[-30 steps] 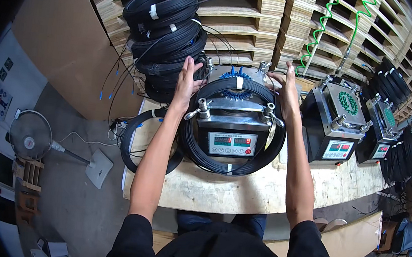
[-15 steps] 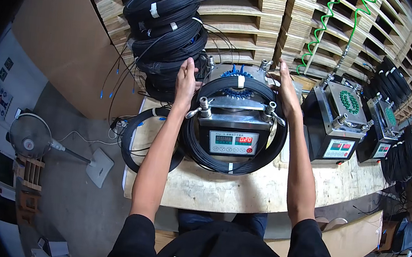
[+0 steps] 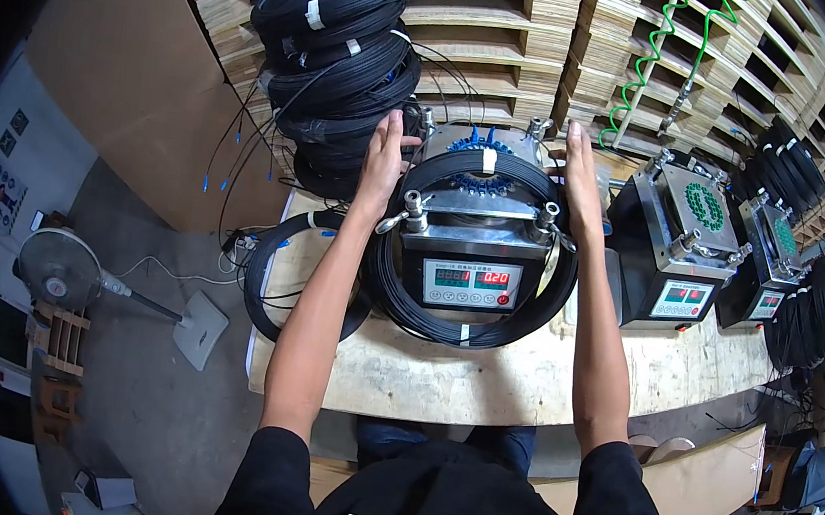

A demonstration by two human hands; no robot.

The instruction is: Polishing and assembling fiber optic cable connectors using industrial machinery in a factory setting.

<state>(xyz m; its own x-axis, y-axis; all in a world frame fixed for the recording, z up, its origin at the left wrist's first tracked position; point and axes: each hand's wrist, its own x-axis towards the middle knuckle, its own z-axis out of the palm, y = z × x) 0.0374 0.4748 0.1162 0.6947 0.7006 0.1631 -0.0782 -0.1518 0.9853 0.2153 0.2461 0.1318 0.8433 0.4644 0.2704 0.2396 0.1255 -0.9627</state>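
A black cable coil (image 3: 473, 254) lies looped around a metal machine (image 3: 477, 219) on the wooden workbench (image 3: 481, 375), near the bench's middle. The loop is roughly round, slightly longer from the far side to the near side, where it hangs down past the machine's front panel with its red display; a white tie shows at the far and near points.

The left hand (image 3: 383, 159) rests flat against the coil's far-left arc, fingers extended and close together, not closed around it. The right hand (image 3: 577, 174) presses the far-right arc likewise, fingers straight; whether the thumbs hook under the cable cannot be told.

To the left, a stack of coils (image 3: 338, 59) stands just beside the left hand, and another loose coil (image 3: 275, 273) lies at the bench's left edge. To the right, a second machine (image 3: 680, 250) sits near the coil's right arc. Bare bench is open toward the near edge. Pallets (image 3: 557, 31) rise behind.
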